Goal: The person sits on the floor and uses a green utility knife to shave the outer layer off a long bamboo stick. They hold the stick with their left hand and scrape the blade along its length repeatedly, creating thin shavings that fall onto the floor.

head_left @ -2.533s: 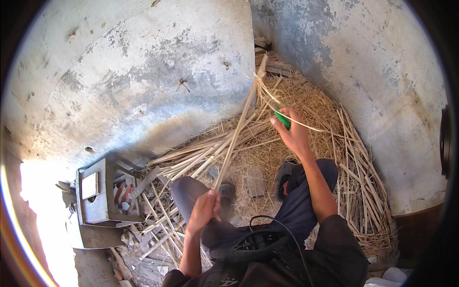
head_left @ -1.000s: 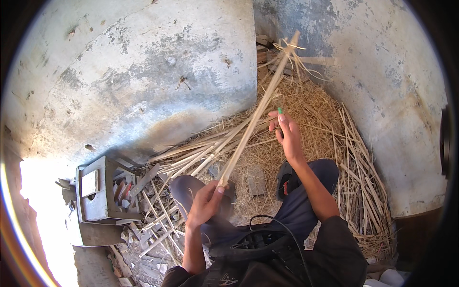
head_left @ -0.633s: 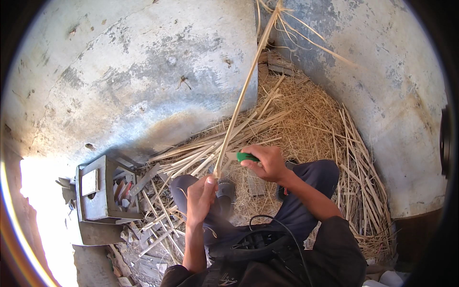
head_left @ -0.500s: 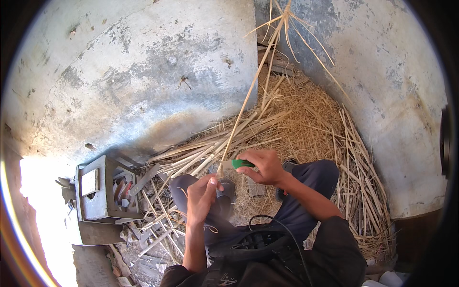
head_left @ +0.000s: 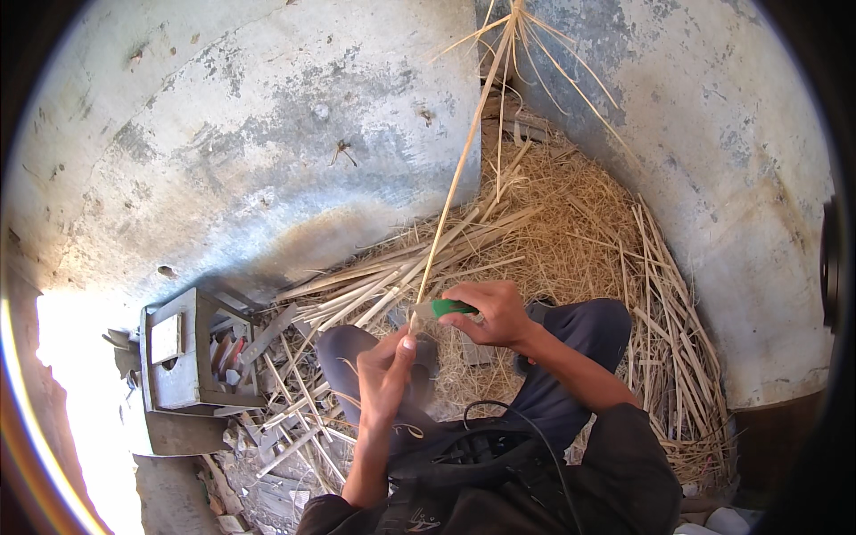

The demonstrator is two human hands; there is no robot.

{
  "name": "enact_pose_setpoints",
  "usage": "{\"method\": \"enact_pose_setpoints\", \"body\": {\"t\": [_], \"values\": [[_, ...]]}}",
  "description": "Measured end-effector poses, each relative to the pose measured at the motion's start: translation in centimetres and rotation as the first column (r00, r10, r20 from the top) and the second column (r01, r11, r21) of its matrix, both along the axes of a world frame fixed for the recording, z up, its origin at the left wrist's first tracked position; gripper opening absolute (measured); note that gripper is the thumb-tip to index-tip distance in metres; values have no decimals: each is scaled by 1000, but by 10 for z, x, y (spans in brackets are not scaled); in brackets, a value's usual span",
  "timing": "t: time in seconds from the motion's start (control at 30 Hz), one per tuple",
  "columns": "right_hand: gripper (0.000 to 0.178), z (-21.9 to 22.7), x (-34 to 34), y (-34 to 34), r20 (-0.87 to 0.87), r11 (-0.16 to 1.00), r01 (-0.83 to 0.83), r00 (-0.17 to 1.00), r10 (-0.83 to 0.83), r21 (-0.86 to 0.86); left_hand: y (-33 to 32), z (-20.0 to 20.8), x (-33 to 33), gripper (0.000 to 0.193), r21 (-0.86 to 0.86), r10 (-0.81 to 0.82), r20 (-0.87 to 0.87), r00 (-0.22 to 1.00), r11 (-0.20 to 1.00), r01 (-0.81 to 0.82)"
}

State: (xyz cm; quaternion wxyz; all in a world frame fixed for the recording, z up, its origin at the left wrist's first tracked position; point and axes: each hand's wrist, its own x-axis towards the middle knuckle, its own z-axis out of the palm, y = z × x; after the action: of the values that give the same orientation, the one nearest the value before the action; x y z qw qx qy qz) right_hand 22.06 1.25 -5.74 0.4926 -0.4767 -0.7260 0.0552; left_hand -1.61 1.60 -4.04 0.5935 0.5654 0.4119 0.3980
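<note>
My right hand (head_left: 492, 312) is closed around the green handle of a knife (head_left: 453, 307). Its short, pale blade points left and meets a long, thin bamboo-like strip (head_left: 450, 201) near the strip's lower end. That end is pinched in my left hand (head_left: 385, 373), thumb upward, just below the blade. From there the strip runs up and away, to a splayed bunch of thin strips (head_left: 515, 20) at the top of the view. Whether the strip joins this bunch, I cannot tell. A thin curled shaving (head_left: 408, 431) shows by my left wrist.
Split strips (head_left: 374, 281) and a heap of fine shavings (head_left: 571, 214) cover the floor ahead. More long strips (head_left: 678, 348) line the right wall. A worn wooden box (head_left: 183, 357) with odds and ends stands at the left. My bent knees (head_left: 593, 330) flank the work.
My left hand has shifted slightly up and to the right with the strip's end. The bunch at the top has swung a little left. My right hand and the knife have hardly moved.
</note>
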Motion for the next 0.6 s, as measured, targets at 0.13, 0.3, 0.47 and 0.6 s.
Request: {"method": "enact_pose_setpoints", "body": {"t": [0.13,0.3,0.47,0.6], "values": [[33,-1,1,1,22,1000,22,1000,-22,20,-2,0,0,43,-27,-6,3,1000,1000,6],[33,4,2,-2,52,998,64,997,-63,-14,-1,-5,-3,43,-8,-10,7,1000,1000,10],[34,3,1,0,66,996,87,994,-87,2,-1,-4,-5,39,27,-8,-51,999,1000,9],[31,6,0,0,76,996,91,993,-90,1,0,-9,-6,37,91,35,-109,993,996,-25]]}}
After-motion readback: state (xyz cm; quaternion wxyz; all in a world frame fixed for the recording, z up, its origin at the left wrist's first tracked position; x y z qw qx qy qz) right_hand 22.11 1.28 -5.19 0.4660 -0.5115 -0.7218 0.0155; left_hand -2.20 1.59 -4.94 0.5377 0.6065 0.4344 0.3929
